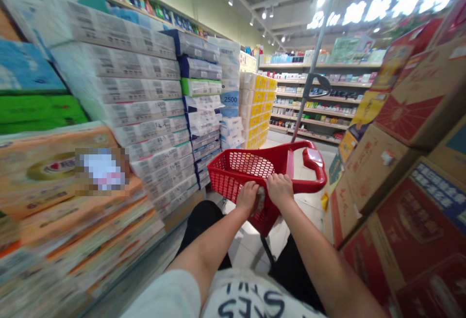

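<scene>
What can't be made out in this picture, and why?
Head view:
Palms of the left hand and right hand: turned away, on the red cart.
Patch on the orange pack: pixelated.
Far shelf goods: labels too small.
Lower-right red carton: cut off by right edge.

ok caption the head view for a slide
Left hand and right hand on a red shopping cart, between stacked packs and cardboard boxes.

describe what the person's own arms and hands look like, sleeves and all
The left hand and right hand are ungloved, with no ring, watch or bracelet to be seen. Both forearms are uncovered. A pale short sleeve shows on the left arm; the right sleeve is not clearly visible. The pale shirt carries large dark lettering.
</scene>
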Tool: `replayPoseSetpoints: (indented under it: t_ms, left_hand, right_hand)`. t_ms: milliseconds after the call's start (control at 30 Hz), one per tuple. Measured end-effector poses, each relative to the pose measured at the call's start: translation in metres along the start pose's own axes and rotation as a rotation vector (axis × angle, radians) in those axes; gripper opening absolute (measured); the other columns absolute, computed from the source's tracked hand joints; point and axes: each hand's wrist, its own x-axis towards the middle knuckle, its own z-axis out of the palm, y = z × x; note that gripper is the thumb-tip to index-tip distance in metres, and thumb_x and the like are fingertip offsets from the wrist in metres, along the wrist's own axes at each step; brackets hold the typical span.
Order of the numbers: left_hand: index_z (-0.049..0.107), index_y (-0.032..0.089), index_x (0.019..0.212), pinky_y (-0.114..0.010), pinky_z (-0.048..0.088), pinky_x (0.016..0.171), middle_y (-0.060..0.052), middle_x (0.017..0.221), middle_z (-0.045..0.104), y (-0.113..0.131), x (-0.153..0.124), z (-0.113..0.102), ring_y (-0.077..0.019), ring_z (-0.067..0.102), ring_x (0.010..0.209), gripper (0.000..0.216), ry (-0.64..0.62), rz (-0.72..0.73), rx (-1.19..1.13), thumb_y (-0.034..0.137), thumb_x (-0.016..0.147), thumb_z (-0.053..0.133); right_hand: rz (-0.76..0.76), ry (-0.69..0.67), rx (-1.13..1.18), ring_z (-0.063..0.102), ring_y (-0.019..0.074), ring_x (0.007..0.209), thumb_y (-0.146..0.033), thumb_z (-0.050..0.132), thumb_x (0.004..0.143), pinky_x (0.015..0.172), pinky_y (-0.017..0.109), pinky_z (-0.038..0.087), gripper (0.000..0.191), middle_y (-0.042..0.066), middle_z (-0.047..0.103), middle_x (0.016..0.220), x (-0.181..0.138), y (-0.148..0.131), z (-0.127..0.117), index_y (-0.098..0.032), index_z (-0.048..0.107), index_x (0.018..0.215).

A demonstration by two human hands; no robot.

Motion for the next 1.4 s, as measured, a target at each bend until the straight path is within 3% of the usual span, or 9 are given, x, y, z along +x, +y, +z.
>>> replayPoseSetpoints:
  t_ms: [200,400,600,800,1000,1200,1400]
  left_hand:
    - [0.061,0.017,0.11,-0.038,0.039,0.095,-0.012,0.116,0.058,-0.006,-0.008,0.006,-0.0265,0.05,0.111,0.027,-0.225,-0.001,0.073,0.018,0.085,0.052]
    - [0.061,0.021,0.112,-0.034,0.037,0.097,-0.007,0.119,0.057,-0.005,-0.006,0.001,-0.0221,0.047,0.112,0.027,-0.072,0.054,0.008,0.019,0.091,0.043]
    - [0.062,0.02,0.111,-0.039,0.038,0.095,-0.011,0.12,0.055,0.001,-0.008,0.0,-0.0258,0.047,0.11,0.03,-0.132,0.014,0.026,0.017,0.09,0.041]
    - [0.058,0.022,0.118,-0.033,0.035,0.102,-0.006,0.123,0.055,0.005,-0.001,-0.008,-0.0199,0.044,0.116,0.033,-0.045,0.067,-0.066,0.015,0.092,0.04]
    - [0.057,0.023,0.117,-0.033,0.042,0.091,-0.007,0.112,0.061,-0.005,-0.009,0.003,-0.0224,0.055,0.104,0.034,-0.196,-0.088,-0.093,0.015,0.087,0.045]
    - [0.053,0.021,0.115,-0.029,0.041,0.093,-0.006,0.12,0.054,-0.001,0.003,-0.001,-0.0173,0.052,0.109,0.031,-0.054,-0.138,-0.129,0.013,0.092,0.034]
    - [0.058,0.021,0.112,-0.029,0.042,0.088,-0.008,0.113,0.059,-0.009,-0.007,0.008,-0.0197,0.055,0.105,0.031,-0.182,-0.156,-0.111,0.01,0.087,0.042]
  right_hand:
    - [0.009,0.012,-0.008,0.05,0.021,0.076,-0.031,0.036,0.097,0.073,0.035,0.022,0.034,0.009,0.062,0.078,0.0,0.0,0.001,-0.016,0.062,0.08]
    - [0.004,0.02,-0.002,0.051,0.0205,0.077,-0.031,0.039,0.096,0.073,0.035,0.023,0.032,0.01,0.063,0.079,0.0,0.002,0.0,-0.015,0.063,0.082]
    - [0.009,0.026,-0.001,0.051,0.0209,0.077,-0.031,0.037,0.096,0.074,0.035,0.023,0.034,0.009,0.063,0.079,-0.001,0.001,-0.001,-0.016,0.062,0.081]
    - [0.006,0.028,-0.001,0.051,0.0211,0.077,-0.031,0.037,0.096,0.074,0.036,0.023,0.033,0.009,0.064,0.079,-0.002,0.002,-0.001,-0.016,0.062,0.08]
    - [0.018,0.034,-0.006,0.05,0.0206,0.076,-0.032,0.038,0.096,0.074,0.035,0.023,0.033,0.009,0.063,0.078,-0.002,0.002,-0.001,-0.016,0.062,0.079]
    - [0.016,0.039,-0.004,0.05,0.0208,0.076,-0.032,0.038,0.095,0.075,0.035,0.023,0.033,0.009,0.063,0.078,-0.002,0.003,-0.001,-0.016,0.063,0.079]
    - [0.023,0.038,-0.007,0.05,0.0212,0.076,-0.032,0.036,0.096,0.075,0.036,0.023,0.035,0.009,0.063,0.077,-0.003,0.002,-0.002,-0.016,0.062,0.079]
